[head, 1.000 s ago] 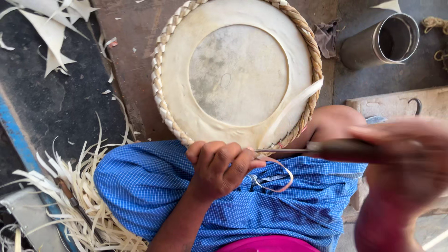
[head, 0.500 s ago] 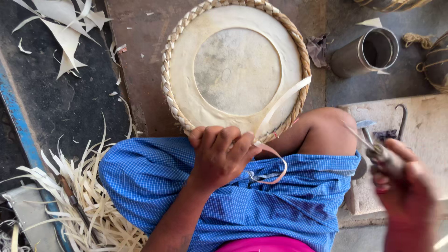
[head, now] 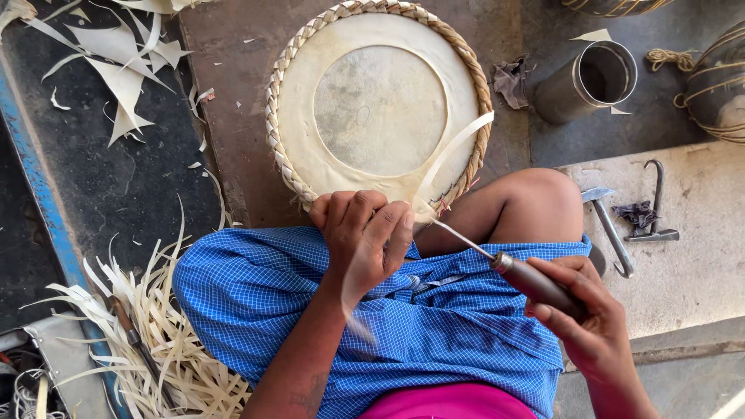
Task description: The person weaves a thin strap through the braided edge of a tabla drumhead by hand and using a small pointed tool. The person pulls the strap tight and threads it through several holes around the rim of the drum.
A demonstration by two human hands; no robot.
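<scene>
Blue checked cloth (head: 326,310) over the person's lap fills the lower centre of the frame, and above it, at upper centre, a round woven tray (head: 299,124) with a braided rim rests its lower edge against the lap. Left hand (head: 361,237), at centre, is curled shut over that lower rim, pinching a pale flat strip (head: 454,151) that arcs up across the tray's right side. Right hand (head: 594,318), at lower right, is closed around the wooden handle of an awl (head: 512,271), its thin metal point touching the rim just beside the left fingers.
</scene>
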